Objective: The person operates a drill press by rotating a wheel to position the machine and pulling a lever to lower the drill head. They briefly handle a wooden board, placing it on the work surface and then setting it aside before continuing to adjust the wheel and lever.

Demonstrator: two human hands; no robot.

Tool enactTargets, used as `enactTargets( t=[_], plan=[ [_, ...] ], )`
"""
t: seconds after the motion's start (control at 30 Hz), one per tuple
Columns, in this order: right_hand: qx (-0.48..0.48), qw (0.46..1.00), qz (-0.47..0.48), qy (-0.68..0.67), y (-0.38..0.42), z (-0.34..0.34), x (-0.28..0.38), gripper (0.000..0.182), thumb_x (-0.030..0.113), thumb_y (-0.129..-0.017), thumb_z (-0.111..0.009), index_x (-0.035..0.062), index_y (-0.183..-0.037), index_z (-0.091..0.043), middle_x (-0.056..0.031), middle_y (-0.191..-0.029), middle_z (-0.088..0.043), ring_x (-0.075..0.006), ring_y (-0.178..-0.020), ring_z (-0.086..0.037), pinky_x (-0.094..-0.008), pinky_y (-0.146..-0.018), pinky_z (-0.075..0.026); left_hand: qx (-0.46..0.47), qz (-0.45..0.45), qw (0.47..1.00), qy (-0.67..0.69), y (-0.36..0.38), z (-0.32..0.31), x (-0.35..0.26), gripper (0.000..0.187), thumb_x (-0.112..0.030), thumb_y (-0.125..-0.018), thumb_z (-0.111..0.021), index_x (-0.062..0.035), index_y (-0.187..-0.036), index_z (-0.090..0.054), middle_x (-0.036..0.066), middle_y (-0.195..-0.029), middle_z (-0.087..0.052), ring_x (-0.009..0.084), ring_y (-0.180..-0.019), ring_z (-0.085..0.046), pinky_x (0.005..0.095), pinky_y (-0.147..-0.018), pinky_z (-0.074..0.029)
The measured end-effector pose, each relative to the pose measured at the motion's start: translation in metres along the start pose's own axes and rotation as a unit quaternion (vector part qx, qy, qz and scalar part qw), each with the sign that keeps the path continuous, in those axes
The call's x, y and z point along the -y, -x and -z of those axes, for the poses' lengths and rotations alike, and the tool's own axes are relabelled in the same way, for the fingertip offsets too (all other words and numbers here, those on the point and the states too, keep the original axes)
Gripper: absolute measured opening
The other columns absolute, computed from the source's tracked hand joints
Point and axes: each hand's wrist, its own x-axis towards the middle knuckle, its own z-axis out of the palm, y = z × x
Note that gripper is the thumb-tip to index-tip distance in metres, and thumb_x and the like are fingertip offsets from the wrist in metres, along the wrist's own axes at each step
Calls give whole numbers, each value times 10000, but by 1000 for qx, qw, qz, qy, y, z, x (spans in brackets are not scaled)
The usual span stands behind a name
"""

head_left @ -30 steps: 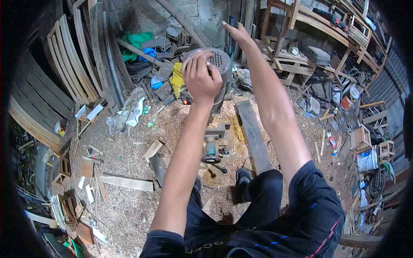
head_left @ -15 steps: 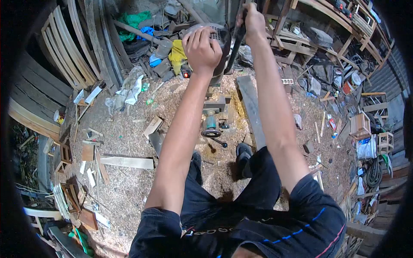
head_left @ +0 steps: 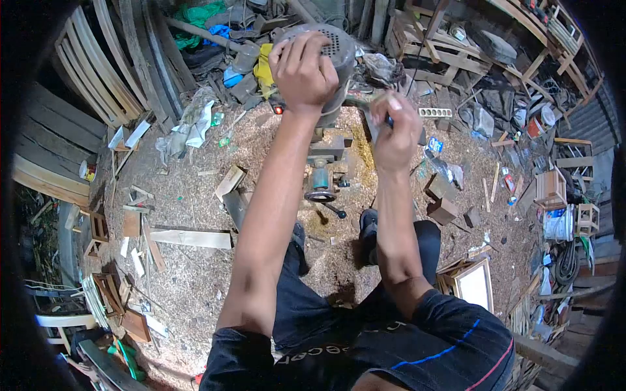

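In the head view, my left hand (head_left: 303, 73) is closed over the near left side of a grey motor housing (head_left: 340, 52) with a perforated top. Its fingers bend over the upper edge. The housing belongs to an upright machine. My right hand (head_left: 396, 130), slightly blurred, is wrapped round the end of a lever (head_left: 360, 104) at the machine's right. Much of the lever is hidden by the fingers. Below the housing sits a vise (head_left: 326, 153) with a round handwheel (head_left: 320, 195) and a crank handle (head_left: 336, 211). The tool tip is hidden under the housing.
Wood shavings (head_left: 195, 280) cover the floor around my feet. A pale board (head_left: 189, 239) lies at left, and wooden blocks (head_left: 443, 210) at right. Curved wooden slats (head_left: 98, 72) lean at far left. Wooden frames (head_left: 437, 52) stand at the back right.
My right hand has come down and nearer to me with the lever, from high beside the housing to below it. My left hand stays on the motor housing.
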Motion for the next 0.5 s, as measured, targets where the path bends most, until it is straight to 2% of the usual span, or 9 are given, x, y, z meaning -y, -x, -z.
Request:
enactTargets(
  t=[0.07,0.17,0.3,0.33,0.4,0.43,0.47,0.5],
  plan=[
    [23,1000,-11,-3,1,4,-2,381,246,-954,-421,16,-656,-472,-63,-649,-449,-151,-620,-421,-302,-603,-327,-2,0,1000,0,-2,2,-1,187,-84,-715,-535,-122,-843,-667,38,-918,-695,230,-870,-652,368,-923,-407],
    [24,1000,-5,18,-15,2,-3,373,240,-951,-416,21,-654,-472,-62,-655,-462,-148,-623,-423,-303,-599,-319,10,24,1000,-2,-5,-1,-3,205,-70,-746,-494,-111,-849,-667,36,-919,-698,264,-889,-652,374,-904,-423],
    [11,998,59,-35,-32,-5,-19,384,327,-1049,-423,2,-878,-531,-19,-792,-545,-96,-688,-450,-257,-626,-370,8,28,1000,6,-8,1,-5,200,-76,-747,-490,-105,-846,-662,46,-919,-699,273,-893,-654,378,-907,-425],
    [45,991,123,8,-48,-3,-24,376,365,-1062,-416,6,-1030,-525,-18,-891,-567,-93,-746,-469,-242,-692,-399,2,25,1000,10,-12,1,-5,201,-72,-745,-490,-104,-845,-661,49,-918,-700,275,-895,-655,380,-901,-429],
    [14,996,88,25,-75,-16,-22,333,326,-1063,-430,8,-1107,-519,-26,-921,-575,-102,-804,-490,-260,-751,-419,-10,25,999,17,-18,0,-7,203,-65,-740,-489,-100,-844,-660,56,-916,-701,278,-898,-657,385,-889,-439],
    [14,989,109,103,-97,-16,-28,329,313,-1061,-440,5,-1150,-515,-33,-932,-590,-120,-831,-518,-282,-787,-433,-13,21,999,21,-20,-1,-7,204,-62,-738,-489,-99,-843,-660,58,-916,-702,280,-896,-659,385,-876,-445],
    [24,989,118,83,-116,-19,-40,330,298,-1060,-436,0,-1180,-510,-45,-929,-595,-128,-840,-528,-285,-799,-438,-17,16,999,24,-23,-2,-5,206,-58,-735,-489,-98,-842,-660,61,-915,-703,281,-894,-660,385,-862,-451],
    [15,979,132,158,-131,-20,-44,363,288,-1047,-466,-17,-1231,-535,-144,-1024,-669,-225,-986,-628,-336,-864,-478,-20,11,999,25,-26,-3,-5,207,-54,-733,-489,-97,-842,-660,64,-914,-704,282,-893,-661,385,-848,-458]
  ],
)
